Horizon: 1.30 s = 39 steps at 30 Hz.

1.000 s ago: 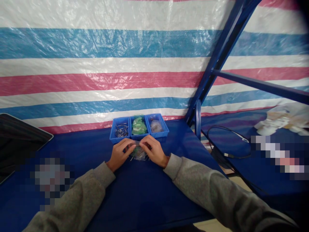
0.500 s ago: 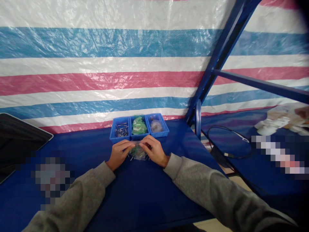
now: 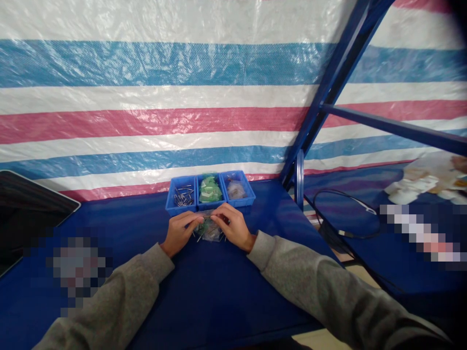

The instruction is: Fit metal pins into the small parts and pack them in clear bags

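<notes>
Between my two hands is a small clear plastic bag point(image 3: 207, 213), pinched at its edge from both sides. My left hand point(image 3: 181, 232) grips its left side with thumb and fingers together, and my right hand point(image 3: 234, 226) grips the right side in the same way. Just below the fingertips, on the blue table, lies a pile of clear and green bags point(image 3: 211, 232) with thin metal pieces poking out on both sides. Behind the hands stand three blue bins: the left one point(image 3: 175, 210) with metal pieces, the middle one with green bags point(image 3: 210, 190), the right one with clear bags point(image 3: 236, 190).
A dark screen-like panel point(image 3: 29, 214) stands at the left, near a blurred patch point(image 3: 78, 267). On the right are a blue metal frame point(image 3: 321, 107), a black cable point(image 3: 343, 236) and white plastic items point(image 3: 412, 187). A striped sheet point(image 3: 146, 116) hangs behind the table.
The top edge of the bag between my fingertips has tilted slightly, and a thin dark line now shows there. Both hands stay in almost the same place.
</notes>
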Motion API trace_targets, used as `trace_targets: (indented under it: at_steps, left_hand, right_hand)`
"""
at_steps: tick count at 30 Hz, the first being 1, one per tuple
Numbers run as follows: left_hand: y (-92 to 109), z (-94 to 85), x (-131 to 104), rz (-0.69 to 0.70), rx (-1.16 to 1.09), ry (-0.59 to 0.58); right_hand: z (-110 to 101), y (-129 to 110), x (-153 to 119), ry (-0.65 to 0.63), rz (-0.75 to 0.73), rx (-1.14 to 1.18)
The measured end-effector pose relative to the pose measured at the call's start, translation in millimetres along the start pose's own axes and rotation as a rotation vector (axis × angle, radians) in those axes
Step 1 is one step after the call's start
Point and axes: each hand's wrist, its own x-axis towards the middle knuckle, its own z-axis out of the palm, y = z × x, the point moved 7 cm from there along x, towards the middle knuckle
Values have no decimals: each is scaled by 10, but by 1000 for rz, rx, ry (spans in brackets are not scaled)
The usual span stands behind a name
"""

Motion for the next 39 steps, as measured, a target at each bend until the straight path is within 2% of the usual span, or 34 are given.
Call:
trace_targets:
  at_steps: [9, 14, 23, 29, 33, 39]
  left_hand:
    - [26, 36, -1, 41, 37, -34]
    - [28, 34, -6, 54, 65, -8]
    - [11, -6, 6, -73, -11, 9]
    - [47, 25, -10, 7, 11, 14]
    - [74, 7, -16, 76, 58, 45]
    - [102, -38, -10, 108, 49, 100]
  right_hand:
    - [17, -10, 2, -13, -19, 16]
    - [14, 2, -3, -12, 2, -9]
    - [-29, 16, 1, 17, 55, 4]
    - [-13, 147, -25, 33, 165, 76]
    - [19, 152, -32, 5, 172, 131]
    - [20, 129, -18, 3, 175, 186]
